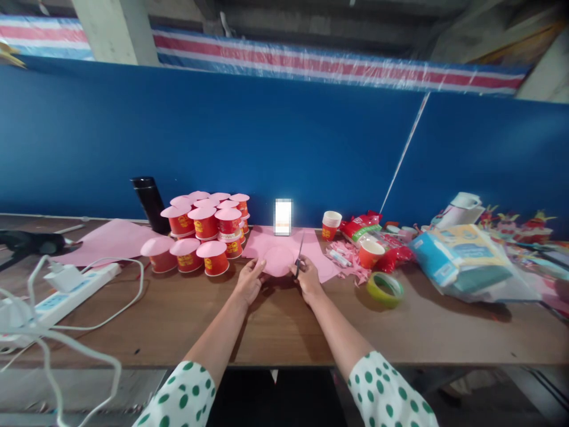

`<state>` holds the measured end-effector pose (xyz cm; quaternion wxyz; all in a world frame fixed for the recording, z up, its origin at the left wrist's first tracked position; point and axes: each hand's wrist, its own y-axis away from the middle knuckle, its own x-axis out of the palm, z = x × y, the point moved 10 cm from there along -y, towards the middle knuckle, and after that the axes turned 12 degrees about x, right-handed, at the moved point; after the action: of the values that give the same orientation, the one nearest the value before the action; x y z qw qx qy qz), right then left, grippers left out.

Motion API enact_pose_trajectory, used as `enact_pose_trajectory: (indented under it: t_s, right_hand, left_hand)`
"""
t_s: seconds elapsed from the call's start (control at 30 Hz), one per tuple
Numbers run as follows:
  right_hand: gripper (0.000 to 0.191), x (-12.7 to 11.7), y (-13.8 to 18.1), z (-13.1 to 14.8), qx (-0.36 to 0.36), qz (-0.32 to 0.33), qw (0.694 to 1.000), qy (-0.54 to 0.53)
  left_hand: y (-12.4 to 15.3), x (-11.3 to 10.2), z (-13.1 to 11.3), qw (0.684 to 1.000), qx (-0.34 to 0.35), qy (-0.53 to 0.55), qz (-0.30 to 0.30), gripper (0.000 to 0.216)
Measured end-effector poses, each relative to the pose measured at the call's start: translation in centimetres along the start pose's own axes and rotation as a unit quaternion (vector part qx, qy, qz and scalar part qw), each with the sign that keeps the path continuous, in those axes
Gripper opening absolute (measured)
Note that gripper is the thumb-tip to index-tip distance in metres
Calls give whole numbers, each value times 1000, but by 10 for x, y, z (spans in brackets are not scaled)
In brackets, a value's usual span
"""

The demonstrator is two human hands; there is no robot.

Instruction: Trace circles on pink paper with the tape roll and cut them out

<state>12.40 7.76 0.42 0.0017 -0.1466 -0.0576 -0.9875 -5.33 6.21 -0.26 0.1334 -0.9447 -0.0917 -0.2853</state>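
Between my hands is a round pink paper disc (pixel 279 261), held over the near part of larger pink paper sheets (pixel 258 240). My left hand (pixel 251 280) pinches the disc's left edge, thumb on top. In my right hand (pixel 308 279) is a pair of scissors (pixel 300 252), its blades pointing up and away from me. The fingers of that hand also sit close to the disc's right edge; whether they touch it I cannot tell. To the left stand several red paper cups (pixel 212 261) topped with pink paper discs, some stacked.
Right of the sheets lie pink paper scraps (pixel 351 261), a tape roll (pixel 385 289), paper cups (pixel 331 225) and a plastic package (pixel 466 261). At left are a power strip (pixel 75 296) with white cables, a black bottle (pixel 151 204) and a glue gun (pixel 31 243). A blue partition (pixel 267 136) stands behind.
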Motion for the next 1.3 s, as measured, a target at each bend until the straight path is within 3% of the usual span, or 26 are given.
enact_pose_trajectory:
  t_s: [0.27,0.6,0.93,1.3]
  right_hand:
    - [48,1,-2,0,-14,6,1000,-6]
    - [49,13,3,2,-24,32,999,34]
    - [44,15,9,9,-34,29,998,43]
    - [44,16,10,10,-39,27,997,55]
  left_hand:
    - [7,14,3,997,-1,-56,47,40]
    - [5,2,5,988,20,-150,27,34]
    - [11,18,-9,986,40,-157,49,42]
    - [12,15,-9,980,42,-191,45,43]
